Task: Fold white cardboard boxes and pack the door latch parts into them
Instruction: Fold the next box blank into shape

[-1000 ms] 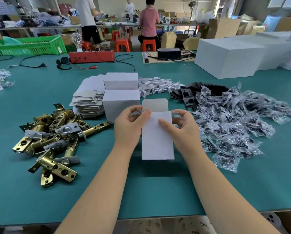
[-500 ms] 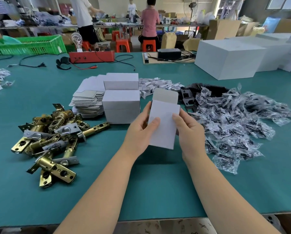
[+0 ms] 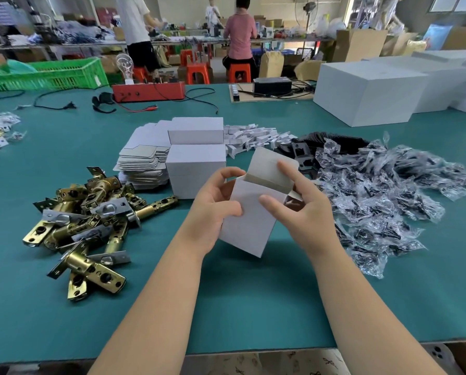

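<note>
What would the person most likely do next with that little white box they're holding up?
Probably close the far end: the white cardboard box is popped open into a tube, and the right hand's index finger lies on the raised end flap, while the left hand grips the body. Folding that flap in looks next, before reaching for the brass door latches.
</note>
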A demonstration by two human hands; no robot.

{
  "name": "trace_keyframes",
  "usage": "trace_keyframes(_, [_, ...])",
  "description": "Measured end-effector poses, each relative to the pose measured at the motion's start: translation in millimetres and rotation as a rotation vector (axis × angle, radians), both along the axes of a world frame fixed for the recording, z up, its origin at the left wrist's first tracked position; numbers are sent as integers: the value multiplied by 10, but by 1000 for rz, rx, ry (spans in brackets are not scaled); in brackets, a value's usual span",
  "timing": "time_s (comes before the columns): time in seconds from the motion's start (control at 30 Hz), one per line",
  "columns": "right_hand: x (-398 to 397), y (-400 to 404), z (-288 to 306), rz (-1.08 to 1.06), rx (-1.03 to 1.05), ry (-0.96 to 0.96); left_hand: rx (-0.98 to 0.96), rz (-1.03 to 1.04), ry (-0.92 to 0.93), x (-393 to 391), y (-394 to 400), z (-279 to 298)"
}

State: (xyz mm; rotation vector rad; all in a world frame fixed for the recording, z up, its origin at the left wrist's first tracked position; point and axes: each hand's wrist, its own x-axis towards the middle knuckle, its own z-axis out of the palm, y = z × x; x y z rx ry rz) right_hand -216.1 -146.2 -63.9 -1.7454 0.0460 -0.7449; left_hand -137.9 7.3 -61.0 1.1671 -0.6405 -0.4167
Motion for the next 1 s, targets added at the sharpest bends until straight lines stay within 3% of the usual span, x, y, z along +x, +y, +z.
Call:
trace_keyframes(0.27, [34,33,8,-116,-153,117,9,36,4,-14,-35,24])
trace_keyframes(0.47, [27,68,-3,-175,-249,93,31,208,1,-80,-108,68])
trace_keyframes(0.7, [25,142,11,13,-100,117,240,426,-280,-172,-197,-3])
trace_keyframes(1.0, [27,218,-95,252,-24,176,194,452,-185,-150,-220,-93])
